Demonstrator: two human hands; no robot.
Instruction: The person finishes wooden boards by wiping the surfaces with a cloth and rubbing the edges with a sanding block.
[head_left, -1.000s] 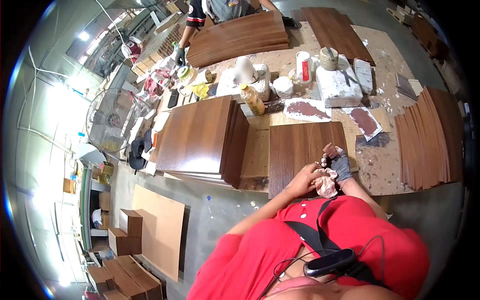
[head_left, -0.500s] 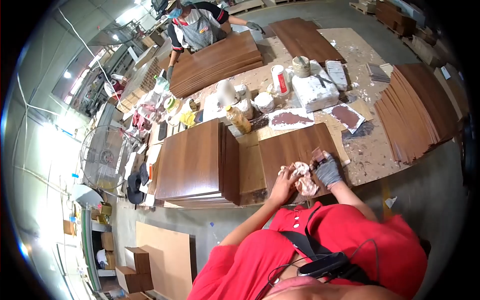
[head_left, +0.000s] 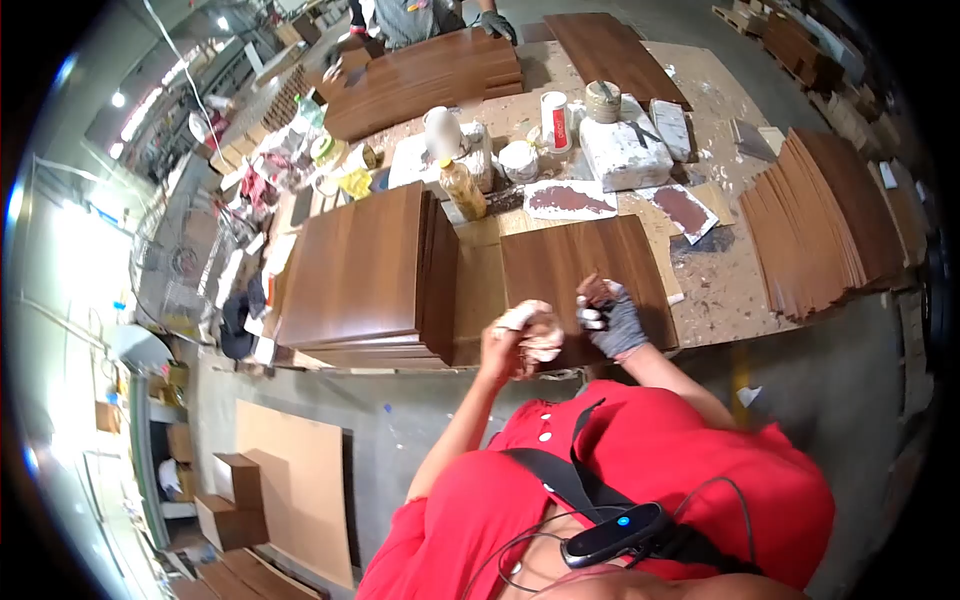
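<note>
My left hand (head_left: 502, 345), bare, is closed around a crumpled, stained white cloth (head_left: 540, 332) at the near left edge of a brown wooden panel (head_left: 580, 255). My right hand (head_left: 615, 325) wears a grey glove with the fingertips uncovered. Its fingers pinch a small reddish-brown piece (head_left: 597, 290) over the panel. Left of the panel stands a tall stack of brown boards (head_left: 355, 265). Beyond the panel lie two white sheets smeared with brown paste, the left sheet (head_left: 570, 200) and the right sheet (head_left: 682, 212).
A white-caked block (head_left: 625, 155) bears a jar (head_left: 603, 102). Near it are a red-and-white can (head_left: 554, 122) and a yellowish bottle (head_left: 462, 190). More boards (head_left: 825, 215) stand at the right. Across the table (head_left: 730, 290), a co-worker (head_left: 410, 20) is beside another board stack (head_left: 430, 80).
My left hand has lifted the cloth off the panel and moved left. My right hand has also shifted left with the small piece. The camera view has tilted downward.
</note>
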